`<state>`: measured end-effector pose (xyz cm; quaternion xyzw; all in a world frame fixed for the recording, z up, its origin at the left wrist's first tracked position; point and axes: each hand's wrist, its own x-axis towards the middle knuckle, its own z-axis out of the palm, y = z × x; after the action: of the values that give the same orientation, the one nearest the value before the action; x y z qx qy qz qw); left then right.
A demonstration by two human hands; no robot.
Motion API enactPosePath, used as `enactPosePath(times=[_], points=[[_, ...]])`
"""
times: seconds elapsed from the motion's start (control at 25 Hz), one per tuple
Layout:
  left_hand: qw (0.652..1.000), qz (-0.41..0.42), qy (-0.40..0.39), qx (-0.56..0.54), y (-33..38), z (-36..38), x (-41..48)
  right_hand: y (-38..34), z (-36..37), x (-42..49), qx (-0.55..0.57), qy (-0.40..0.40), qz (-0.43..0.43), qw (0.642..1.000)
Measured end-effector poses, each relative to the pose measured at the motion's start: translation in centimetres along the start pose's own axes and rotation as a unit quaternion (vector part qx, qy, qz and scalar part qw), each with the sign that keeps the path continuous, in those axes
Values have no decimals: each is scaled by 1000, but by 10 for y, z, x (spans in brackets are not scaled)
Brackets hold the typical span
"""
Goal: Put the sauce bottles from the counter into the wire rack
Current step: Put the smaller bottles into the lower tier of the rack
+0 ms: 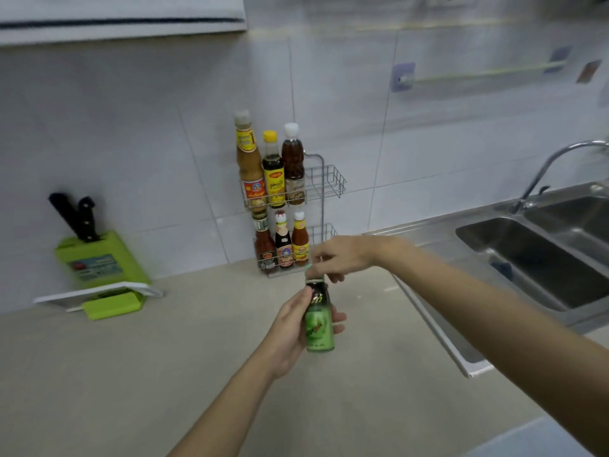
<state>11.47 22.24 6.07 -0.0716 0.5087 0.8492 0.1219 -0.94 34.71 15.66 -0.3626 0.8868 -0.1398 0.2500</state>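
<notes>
Green-labelled and probably glass, the small sauce bottle (319, 319) is held upright above the near worktop (164, 357), the left hand (290, 338) wrapped round its body with fingers (338, 321) curled on it, while the right hand (339, 257) pinches its cap. It looks light, rigid, smooth and breakable, so a grip on the labelled body seems safest. The wire rack (324, 186) stands far behind, with free space at its right.
</notes>
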Motion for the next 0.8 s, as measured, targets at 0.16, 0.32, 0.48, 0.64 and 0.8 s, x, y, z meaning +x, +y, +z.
enactPosePath(times=[0.16,0.32,0.48,0.64,0.8], points=[[999,8,4,41,13,-4,-7,-6,-1,1,29,-6,-24,999],[997,13,4,75,16,-1,-8,4,2,5,90,-14,-7,996],[995,8,-17,98,13,-3,-10,14,12,3,149,-26,-2,989],[990,-7,-54,133,15,-4,-11,23,18,-8,240,-77,-3,968],[989,-9,-56,137,23,-4,-8,18,12,-10,218,-65,6,974]])
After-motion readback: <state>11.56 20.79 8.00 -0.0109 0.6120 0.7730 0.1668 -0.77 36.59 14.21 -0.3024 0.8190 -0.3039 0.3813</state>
